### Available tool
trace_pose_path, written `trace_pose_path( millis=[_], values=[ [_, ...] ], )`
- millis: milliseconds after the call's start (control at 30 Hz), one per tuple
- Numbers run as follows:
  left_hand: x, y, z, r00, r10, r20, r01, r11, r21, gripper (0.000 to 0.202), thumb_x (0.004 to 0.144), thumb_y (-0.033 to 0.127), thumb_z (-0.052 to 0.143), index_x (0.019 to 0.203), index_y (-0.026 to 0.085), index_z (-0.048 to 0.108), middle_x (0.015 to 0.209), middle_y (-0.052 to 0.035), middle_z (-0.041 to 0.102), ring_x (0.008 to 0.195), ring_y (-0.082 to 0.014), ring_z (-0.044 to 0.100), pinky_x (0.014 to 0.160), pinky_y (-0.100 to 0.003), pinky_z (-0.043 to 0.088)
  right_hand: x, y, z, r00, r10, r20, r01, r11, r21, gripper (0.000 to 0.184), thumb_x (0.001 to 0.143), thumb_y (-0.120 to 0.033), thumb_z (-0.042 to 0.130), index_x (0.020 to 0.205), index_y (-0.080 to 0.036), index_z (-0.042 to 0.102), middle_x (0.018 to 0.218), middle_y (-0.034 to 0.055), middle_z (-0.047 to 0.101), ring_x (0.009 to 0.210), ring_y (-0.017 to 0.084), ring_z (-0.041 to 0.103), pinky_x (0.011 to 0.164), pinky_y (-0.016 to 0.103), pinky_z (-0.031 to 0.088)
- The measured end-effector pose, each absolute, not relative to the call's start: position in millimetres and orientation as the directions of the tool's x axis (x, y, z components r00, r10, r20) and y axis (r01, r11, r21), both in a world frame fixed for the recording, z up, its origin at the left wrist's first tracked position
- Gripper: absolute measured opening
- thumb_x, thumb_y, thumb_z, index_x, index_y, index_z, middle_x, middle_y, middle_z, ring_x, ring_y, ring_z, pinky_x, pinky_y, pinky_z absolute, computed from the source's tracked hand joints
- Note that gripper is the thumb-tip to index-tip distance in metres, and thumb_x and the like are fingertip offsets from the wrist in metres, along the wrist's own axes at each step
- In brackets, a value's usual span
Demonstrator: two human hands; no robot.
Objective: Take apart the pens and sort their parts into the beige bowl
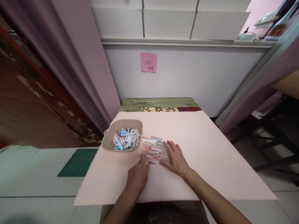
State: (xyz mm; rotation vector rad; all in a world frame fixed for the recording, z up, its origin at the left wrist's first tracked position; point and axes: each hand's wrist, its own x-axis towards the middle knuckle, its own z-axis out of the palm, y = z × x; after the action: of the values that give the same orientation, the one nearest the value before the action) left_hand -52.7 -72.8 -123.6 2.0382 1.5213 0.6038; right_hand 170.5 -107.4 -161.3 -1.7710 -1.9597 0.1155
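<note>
A pile of clear-barrelled pens (154,149) with reddish and white details lies on the pink sheet, roughly side by side. My right hand (175,158) rests at the pile's right end, fingers spread and touching the pens' ends. At the near left corner of the pile is my left hand (137,174), its index finger stretched towards the nearest pens and its other fingers partly hidden. Neither hand visibly grips a pen. Left of the pile stands a beige basket (107,141) holding many blue, white and orange pens or markers (126,138).
The pink sheet (198,180) covers most of a green patterned table (161,102). Behind it is a white wall with a pink note (149,62). A dark stool (275,140) stands to the right, and a green mat (76,163) lies on the floor at left.
</note>
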Motion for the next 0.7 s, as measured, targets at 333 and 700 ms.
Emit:
trace_pose_path(
  millis=[333,700],
  values=[
    [-27,-14,-147,0.542,0.813,0.212,0.734,-0.581,0.351,0.044,0.088,0.021,0.048,0.131,0.025,0.054,0.116,-0.0167,0.067,0.073,-0.0252,0.068,0.063,-0.031,0.046,169,-77,-170,0.022,0.935,0.355,0.929,0.111,-0.352,0.068,0.088,-0.042,0.055,0.146,-0.015,0.031,0.143,0.0199,0.042,0.134,0.032,0.036,0.109,0.055,0.028],
    [-16,-44,-125,0.165,0.973,0.158,0.373,-0.210,0.904,0.023,0.078,0.035,0.063,0.097,0.022,0.061,0.060,0.0004,0.059,0.052,-0.0162,0.054,0.051,-0.024,0.035,181,-77,-165,0.147,0.869,0.472,0.846,0.137,-0.515,0.070,0.083,-0.049,0.060,0.141,-0.018,0.038,0.135,0.0164,0.051,0.125,0.030,0.046,0.106,0.050,0.035]
  ],
)
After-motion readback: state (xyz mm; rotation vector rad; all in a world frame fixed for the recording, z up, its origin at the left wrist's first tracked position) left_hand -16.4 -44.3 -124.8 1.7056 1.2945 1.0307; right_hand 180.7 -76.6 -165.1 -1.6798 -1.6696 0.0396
